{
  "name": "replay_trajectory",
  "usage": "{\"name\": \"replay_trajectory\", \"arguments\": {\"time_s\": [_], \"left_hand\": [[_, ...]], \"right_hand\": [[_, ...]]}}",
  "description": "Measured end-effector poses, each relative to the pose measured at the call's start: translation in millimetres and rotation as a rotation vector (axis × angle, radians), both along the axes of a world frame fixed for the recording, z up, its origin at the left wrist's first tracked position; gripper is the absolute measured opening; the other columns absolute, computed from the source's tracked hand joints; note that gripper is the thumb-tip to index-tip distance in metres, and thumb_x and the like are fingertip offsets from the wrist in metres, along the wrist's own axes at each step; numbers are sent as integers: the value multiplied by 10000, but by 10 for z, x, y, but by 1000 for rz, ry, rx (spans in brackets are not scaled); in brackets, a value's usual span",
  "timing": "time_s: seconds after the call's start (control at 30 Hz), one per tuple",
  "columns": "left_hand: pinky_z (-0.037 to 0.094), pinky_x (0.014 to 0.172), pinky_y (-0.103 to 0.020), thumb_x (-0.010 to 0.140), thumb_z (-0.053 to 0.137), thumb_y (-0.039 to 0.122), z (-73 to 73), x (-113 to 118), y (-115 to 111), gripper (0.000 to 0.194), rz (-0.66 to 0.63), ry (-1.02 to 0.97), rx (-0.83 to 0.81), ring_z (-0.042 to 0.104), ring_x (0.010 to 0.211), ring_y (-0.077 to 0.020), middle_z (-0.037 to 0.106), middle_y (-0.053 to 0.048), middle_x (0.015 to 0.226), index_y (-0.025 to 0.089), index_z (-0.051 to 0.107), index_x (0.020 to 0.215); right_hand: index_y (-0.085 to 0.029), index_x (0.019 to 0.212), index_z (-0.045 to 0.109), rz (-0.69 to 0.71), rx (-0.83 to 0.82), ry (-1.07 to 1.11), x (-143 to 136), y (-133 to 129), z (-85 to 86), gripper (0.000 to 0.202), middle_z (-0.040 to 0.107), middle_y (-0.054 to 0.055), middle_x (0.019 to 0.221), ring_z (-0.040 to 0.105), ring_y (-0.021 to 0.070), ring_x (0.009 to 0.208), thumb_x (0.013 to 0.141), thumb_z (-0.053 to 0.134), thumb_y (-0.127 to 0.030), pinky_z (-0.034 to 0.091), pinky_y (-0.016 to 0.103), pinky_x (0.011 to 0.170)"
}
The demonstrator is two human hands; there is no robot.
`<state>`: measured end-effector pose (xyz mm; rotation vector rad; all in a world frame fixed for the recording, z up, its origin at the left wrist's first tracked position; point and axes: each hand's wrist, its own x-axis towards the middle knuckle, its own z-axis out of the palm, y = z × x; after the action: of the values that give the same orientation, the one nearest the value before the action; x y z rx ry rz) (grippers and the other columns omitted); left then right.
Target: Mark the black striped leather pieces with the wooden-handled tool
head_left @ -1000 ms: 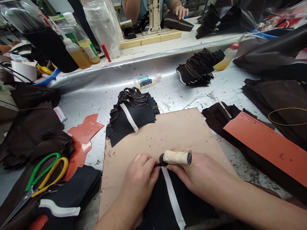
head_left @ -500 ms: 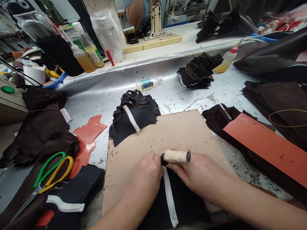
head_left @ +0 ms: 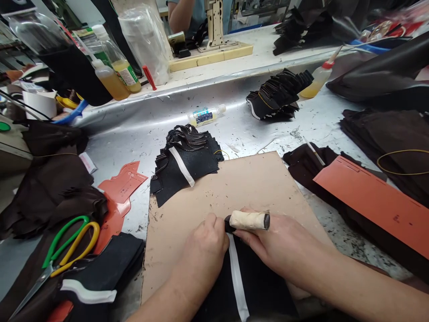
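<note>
In the head view, a black fabric piece with a white tape strip down it lies on the tan board. My left hand is closed, fingertips pinching the far edge of that piece beside the strip's top. My right hand meets it there, thumb and fingers closed at the same edge. Lodged in the right hand is a short tool with a cream-wrapped handle and dark ends; its kind cannot be made out. The fingertips of both hands are partly hidden.
Stacked black pieces overlap the board's far left corner. Green-and-yellow scissors lie at left near orange templates. An orange strip rests on dark pieces at right. Glue bottles stand behind; a person sits beyond.
The view has shifted slightly, so things at left appear a little farther left. Both hands keep almost the same place and hold on the fabric edge.
</note>
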<state>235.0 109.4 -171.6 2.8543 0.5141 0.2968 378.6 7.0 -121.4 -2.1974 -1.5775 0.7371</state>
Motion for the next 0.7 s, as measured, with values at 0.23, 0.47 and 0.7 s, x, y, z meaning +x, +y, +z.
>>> {"name": "replay_trajectory", "arguments": {"time_s": [0.23,0.47,0.7], "left_hand": [[501,610,-242,949,378,117,-50,-218,113,210,-160,-171,-152,587,711,-148,594,-35,796,170,574,1002],[528,682,-269,936,424,109,-50,-286,186,271,-204,-138,-253,598,776,-163,620,-51,886,182,556,1161],[436,563,-264,963,373,116,-1,-278,206,242,-315,-114,-126,511,647,-148,568,-26,772,151,581,1081]], "right_hand": [[-211,932,629,13,10,5,17,20,27,161,704,29,863,684,238,790,949,470,-222,478,315,685],[-212,931,638,45,5,-64,18,-4,-21,191,714,41,865,684,237,757,961,457,-266,476,310,640],[-213,941,631,55,0,-67,27,27,-2,155,711,35,880,681,234,792,948,481,-255,479,307,671]]}}
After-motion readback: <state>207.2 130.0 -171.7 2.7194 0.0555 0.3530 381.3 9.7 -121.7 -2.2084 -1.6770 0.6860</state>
